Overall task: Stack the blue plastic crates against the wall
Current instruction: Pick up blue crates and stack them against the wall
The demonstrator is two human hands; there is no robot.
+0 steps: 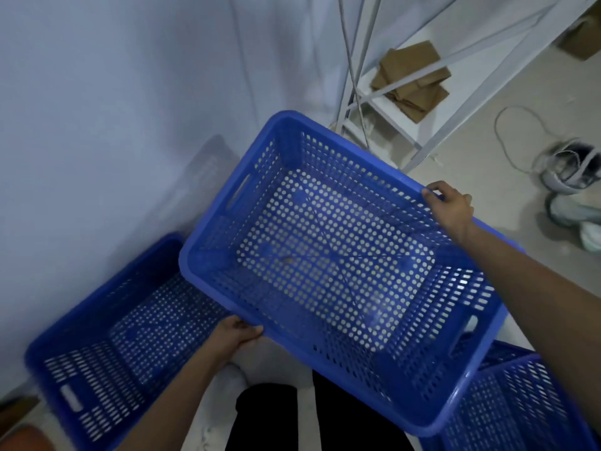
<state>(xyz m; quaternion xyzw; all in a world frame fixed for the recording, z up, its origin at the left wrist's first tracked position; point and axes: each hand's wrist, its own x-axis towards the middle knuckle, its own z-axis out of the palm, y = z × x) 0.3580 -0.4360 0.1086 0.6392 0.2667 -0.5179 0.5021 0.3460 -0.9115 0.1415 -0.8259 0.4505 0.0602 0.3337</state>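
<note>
You hold one blue crate (331,255) in the air.
Your left hand (239,335) grips its near rim, your right hand (450,206) its far rim; a second crate (107,346) sits by the wall (97,125).

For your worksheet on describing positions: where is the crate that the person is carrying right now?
The carried crate is mid-frame in the head view, held by both hands above the floor, between the crate by the wall and another crate at lower right.
</note>
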